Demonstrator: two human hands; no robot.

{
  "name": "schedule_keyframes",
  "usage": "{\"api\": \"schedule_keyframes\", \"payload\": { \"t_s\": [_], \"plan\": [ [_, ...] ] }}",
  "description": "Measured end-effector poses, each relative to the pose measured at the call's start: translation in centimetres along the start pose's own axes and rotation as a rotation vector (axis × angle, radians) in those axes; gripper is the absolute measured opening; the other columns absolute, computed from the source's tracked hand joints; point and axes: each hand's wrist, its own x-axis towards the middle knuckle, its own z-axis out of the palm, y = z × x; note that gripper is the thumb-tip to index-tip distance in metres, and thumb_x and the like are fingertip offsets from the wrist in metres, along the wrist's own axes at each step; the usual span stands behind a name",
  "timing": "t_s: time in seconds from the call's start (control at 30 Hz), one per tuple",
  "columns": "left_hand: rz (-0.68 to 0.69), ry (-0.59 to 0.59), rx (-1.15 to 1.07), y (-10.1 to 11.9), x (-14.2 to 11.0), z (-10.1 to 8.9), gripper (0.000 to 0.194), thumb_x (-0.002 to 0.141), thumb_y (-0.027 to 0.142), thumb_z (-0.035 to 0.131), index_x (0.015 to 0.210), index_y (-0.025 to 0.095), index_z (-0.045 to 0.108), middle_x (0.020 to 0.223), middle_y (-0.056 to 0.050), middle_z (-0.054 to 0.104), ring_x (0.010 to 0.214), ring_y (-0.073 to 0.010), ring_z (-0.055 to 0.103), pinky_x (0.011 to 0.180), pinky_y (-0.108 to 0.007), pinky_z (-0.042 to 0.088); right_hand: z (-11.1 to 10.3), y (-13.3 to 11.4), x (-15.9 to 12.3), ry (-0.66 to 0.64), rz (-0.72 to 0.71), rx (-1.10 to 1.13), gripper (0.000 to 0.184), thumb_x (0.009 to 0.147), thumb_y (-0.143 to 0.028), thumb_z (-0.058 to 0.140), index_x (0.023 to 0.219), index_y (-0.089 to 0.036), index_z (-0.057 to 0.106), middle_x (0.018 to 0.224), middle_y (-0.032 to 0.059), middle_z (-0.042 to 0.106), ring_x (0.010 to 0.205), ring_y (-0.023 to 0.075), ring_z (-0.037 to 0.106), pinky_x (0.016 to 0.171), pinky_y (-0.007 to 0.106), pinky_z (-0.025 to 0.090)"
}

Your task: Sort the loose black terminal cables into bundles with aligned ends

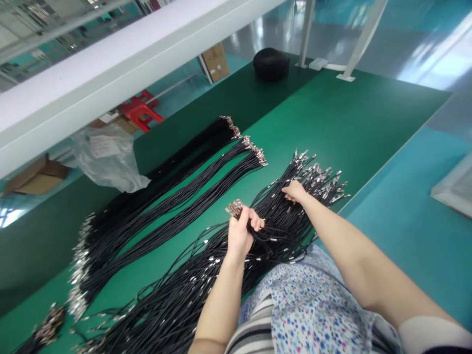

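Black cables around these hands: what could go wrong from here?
Strands in the loose pile cross one another, so they could snag if the right hand pulls there. The bunch of metal ends in the left hand might slip out unevenly. The pile's far ends lie near the table edge and could slide over.

Pretty sure I'm in a factory workshop: long green bench (354, 123), heaps of matching black cables (191, 295), shiny teal-and-grey floor (401, 196).

Left hand (241, 231) closed (right arm (350, 246) outstretched)
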Motion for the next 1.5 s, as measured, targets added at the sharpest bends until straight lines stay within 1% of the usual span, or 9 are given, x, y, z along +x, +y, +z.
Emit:
{"api": "schedule_keyframes", "payload": {
  "t_s": [0.2, 0.37, 0.5, 0.67, 0.77, 0.87, 1.07, 1.27, 1.5],
  "plan": [
    [-0.035, 0.071, -0.082, 0.0, 1.1, -0.7, 0.035, 0.076, 0.039, 0.060, 0.060, 0.015, 0.039, 0.045, 0.008, 0.029, 0.037, -0.0029, 0.028, 0.043, -0.020, 0.028, 0.2, 0.2, -0.2, 0.040, -0.033, 0.045, 0.019, 0.079, -0.022, 0.055, 0.065, -0.010, 0.053, 0.033, -0.0006, 0.045, 0.028, 0.0074, 0.039, 0.032, 0.018, 0.034],
    [-0.056, 0.121, -0.032, 0.1, 1.6, -0.8, 0.033, 0.074, 0.039, 0.061, 0.063, 0.014, 0.043, 0.044, 0.009, 0.026, 0.036, -0.0020, 0.024, 0.040, -0.019, 0.025, -1.0, 0.5, -3.4, 0.073, -0.161, 0.080, 0.021, 0.083, -0.028, 0.050, 0.069, -0.013, 0.050, 0.043, 0.0001, 0.051, 0.030, 0.0061, 0.041, 0.032, 0.017, 0.032],
    [-0.102, 0.069, 0.113, -0.3, 1.9, -0.1, 0.026, 0.074, 0.036, 0.062, 0.072, 0.012, 0.051, 0.042, 0.010, 0.023, 0.034, -0.0013, 0.019, 0.037, -0.018, 0.021, -2.2, 2.2, -5.5, 0.133, -0.274, -0.009, 0.023, 0.085, -0.034, 0.044, 0.072, -0.015, 0.049, 0.056, 0.0012, 0.059, 0.035, 0.0064, 0.046, 0.035, 0.017, 0.034],
    [-0.154, -0.004, 0.223, -1.5, 2.1, 1.9, 0.027, 0.072, 0.036, 0.063, 0.071, 0.012, 0.050, 0.042, 0.010, 0.025, 0.034, -0.0012, 0.021, 0.036, -0.018, 0.023, -2.4, 5.5, -4.4, 0.295, -0.179, -0.226, 0.022, 0.077, -0.032, 0.055, 0.063, -0.015, 0.051, 0.054, 0.0040, 0.058, 0.054, 0.0150, 0.058, 0.054, 0.024, 0.042],
    [-0.148, -0.018, 0.246, -2.2, 2.0, 2.6, 0.028, 0.071, 0.037, 0.063, 0.070, 0.012, 0.050, 0.041, 0.010, 0.026, 0.034, -0.0013, 0.022, 0.036, -0.018, 0.024, -2.0, 6.4, -3.3, 0.386, -0.152, -0.269, 0.022, 0.075, -0.036, 0.058, 0.074, -0.014, 0.055, 0.060, 0.0073, 0.060, 0.073, 0.0216, 0.061, 0.066, 0.029, 0.043],
    [-0.140, -0.018, 0.248, -2.3, 1.7, 2.6, 0.029, 0.070, 0.038, 0.064, 0.070, 0.012, 0.050, 0.041, 0.010, 0.026, 0.034, -0.0014, 0.022, 0.036, -0.018, 0.025, -1.7, 6.5, -3.0, 0.413, -0.143, -0.280, 0.024, 0.074, -0.037, 0.059, 0.079, -0.014, 0.056, 0.064, 0.0087, 0.062, 0.073, 0.0219, 0.060, 0.067, 0.029, 0.042],
    [-0.131, -0.003, 0.227, -2.2, 1.4, 2.0, 0.031, 0.069, 0.039, 0.064, 0.070, 0.012, 0.050, 0.040, 0.010, 0.026, 0.034, -0.0013, 0.022, 0.036, -0.017, 0.025, -1.4, 7.0, -4.2, 0.323, -0.163, -0.258, 0.024, 0.076, -0.037, 0.055, 0.064, -0.016, 0.055, 0.051, 0.0025, 0.058, 0.055, 0.0149, 0.057, 0.059, 0.024, 0.040],
    [-0.124, -0.003, 0.220, -2.4, 1.3, 1.7, 0.033, 0.069, 0.042, 0.064, 0.071, 0.013, 0.050, 0.040, 0.010, 0.028, 0.033, -0.0016, 0.023, 0.036, -0.018, 0.026, -1.2, 7.1, -5.0, 0.331, -0.153, -0.221, 0.018, 0.077, -0.032, 0.054, 0.075, -0.015, 0.054, 0.053, 0.0031, 0.058, 0.049, 0.0133, 0.055, 0.055, 0.024, 0.040],
    [-0.234, -0.130, 0.259, -1.9, -0.4, 1.5, 0.029, 0.072, 0.038, 0.063, 0.068, 0.012, 0.049, 0.041, 0.010, 0.025, 0.033, -0.0006, 0.020, 0.036, -0.018, 0.024, 1.3, 7.6, -7.4, 0.059, -0.183, -0.091, 0.027, 0.080, -0.032, 0.051, 0.058, -0.016, 0.049, 0.039, -0.0013, 0.051, 0.029, 0.0073, 0.043, 0.033, 0.017, 0.030]
  ]
}}
